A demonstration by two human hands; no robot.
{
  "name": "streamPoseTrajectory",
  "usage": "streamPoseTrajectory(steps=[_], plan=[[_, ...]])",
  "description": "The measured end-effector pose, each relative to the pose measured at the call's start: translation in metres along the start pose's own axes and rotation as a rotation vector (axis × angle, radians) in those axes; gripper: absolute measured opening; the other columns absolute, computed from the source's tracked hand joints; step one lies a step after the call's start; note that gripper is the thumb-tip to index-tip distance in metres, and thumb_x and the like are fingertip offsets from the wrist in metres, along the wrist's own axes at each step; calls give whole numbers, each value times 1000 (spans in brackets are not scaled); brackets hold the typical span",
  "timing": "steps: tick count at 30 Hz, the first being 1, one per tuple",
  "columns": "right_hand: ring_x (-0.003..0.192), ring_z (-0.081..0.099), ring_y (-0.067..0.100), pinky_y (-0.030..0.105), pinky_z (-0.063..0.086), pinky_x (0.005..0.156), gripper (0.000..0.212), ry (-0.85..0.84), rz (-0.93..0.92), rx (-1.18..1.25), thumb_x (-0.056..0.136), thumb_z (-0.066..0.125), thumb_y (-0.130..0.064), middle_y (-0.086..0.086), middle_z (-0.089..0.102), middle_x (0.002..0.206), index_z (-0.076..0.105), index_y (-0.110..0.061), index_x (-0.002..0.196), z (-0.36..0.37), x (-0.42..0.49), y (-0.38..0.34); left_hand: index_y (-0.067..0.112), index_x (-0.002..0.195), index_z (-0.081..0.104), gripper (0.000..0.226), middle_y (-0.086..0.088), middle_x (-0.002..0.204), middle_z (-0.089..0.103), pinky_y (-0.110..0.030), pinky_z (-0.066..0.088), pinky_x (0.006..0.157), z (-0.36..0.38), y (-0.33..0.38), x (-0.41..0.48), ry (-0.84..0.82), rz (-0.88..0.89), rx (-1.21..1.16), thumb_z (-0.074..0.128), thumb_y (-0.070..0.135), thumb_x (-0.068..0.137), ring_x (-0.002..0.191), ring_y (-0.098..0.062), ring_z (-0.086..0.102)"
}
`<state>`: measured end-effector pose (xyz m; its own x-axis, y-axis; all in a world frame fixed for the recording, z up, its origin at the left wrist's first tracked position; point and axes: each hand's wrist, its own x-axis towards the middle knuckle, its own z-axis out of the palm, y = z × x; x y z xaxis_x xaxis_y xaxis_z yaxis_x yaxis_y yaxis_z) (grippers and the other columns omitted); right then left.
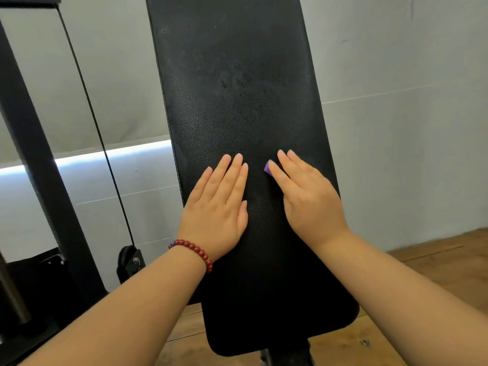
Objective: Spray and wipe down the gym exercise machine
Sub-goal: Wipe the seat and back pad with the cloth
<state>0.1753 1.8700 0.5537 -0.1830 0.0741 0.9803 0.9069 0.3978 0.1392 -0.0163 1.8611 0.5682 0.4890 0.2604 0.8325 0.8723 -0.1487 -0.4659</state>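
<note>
Pad (pixel 237 88) slopes up ahead; left grip (pixel 219 204) lies flat on it, fingers straight; right grip (pixel 309 199) presses a purple scrap (pixel 268 167) under straight fingers. Scrap looks small: it may slip free, leaving bare skin wiping.

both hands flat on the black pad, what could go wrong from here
1. Only a corner of the purple item shows under the right hand, so it may cover little per pass.
2. The dull smudged patch sits higher on the pad and could get missed.
3. The bare left hand presses flat on the pad and may leave fresh prints.
</note>
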Motion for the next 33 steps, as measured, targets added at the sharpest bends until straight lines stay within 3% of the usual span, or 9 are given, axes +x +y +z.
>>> streamPoseTrajectory(steps=[5, 10, 16, 22, 29, 33], plan=[[124, 57, 35, 39, 47, 97, 48, -28, 103, 19, 89, 35, -2, 16, 60, 133, 63, -6, 127, 4, 32, 4, 2, 142, 45, 60, -15, 150, 41, -42, 21, 117, -5, 5, 4, -1, 0, -5, 38, 31, 90, 140, -28, 36], [131, 50, 33, 39, 41, 107, 45, -40, 76, 27, 95, 36, 0, 15, 55, 139, 59, -6, 133, -9, -22, 9, 0, 138, 48, 63, -21, 140, 49, -42, 22, 113, -8, 21, 24, 21, -44, -53, 40, 36, 87, 133, -32, 33], [124, 56, 35, 39, 46, 101, 47, 1, 137, 35, 91, 33, -2, 17, 60, 133, 64, -5, 127, -1, 10, 18, 3, 142, 43, 62, -19, 149, 40, -44, 17, 118, 2, 33, 28, 43, -55, -70, 42, 34, 89, 140, -33, 29], [132, 49, 33, 37, 36, 110, 46, 36, 141, 39, 98, 30, -4, 15, 54, 140, 58, -6, 134, -2, -28, 9, 5, 140, 49, 56, -14, 148, 44, -45, 23, 118, 4, 33, 25, 86, 44, -80, 46, 29, 89, 139, -29, 37], [122, 58, 36, 42, 49, 98, 48, 35, 180, 18, 87, 35, 0, 18, 61, 131, 65, -4, 124, 3, 18, 25, 6, 139, 51, 55, -13, 148, 45, -45, 23, 118, 3, 35, 24, 62, 40, -73, 46, 28, 89, 139, -29, 38], [131, 50, 35, 43, 42, 107, 47, 28, 151, 20, 94, 34, 2, 16, 55, 139, 60, -5, 132, -2, -24, 23, 7, 137, 53, 53, -12, 147, 46, -47, 26, 116, 3, 35, 23, 76, 73, -64, 46, 27, 89, 138, -29, 40]])
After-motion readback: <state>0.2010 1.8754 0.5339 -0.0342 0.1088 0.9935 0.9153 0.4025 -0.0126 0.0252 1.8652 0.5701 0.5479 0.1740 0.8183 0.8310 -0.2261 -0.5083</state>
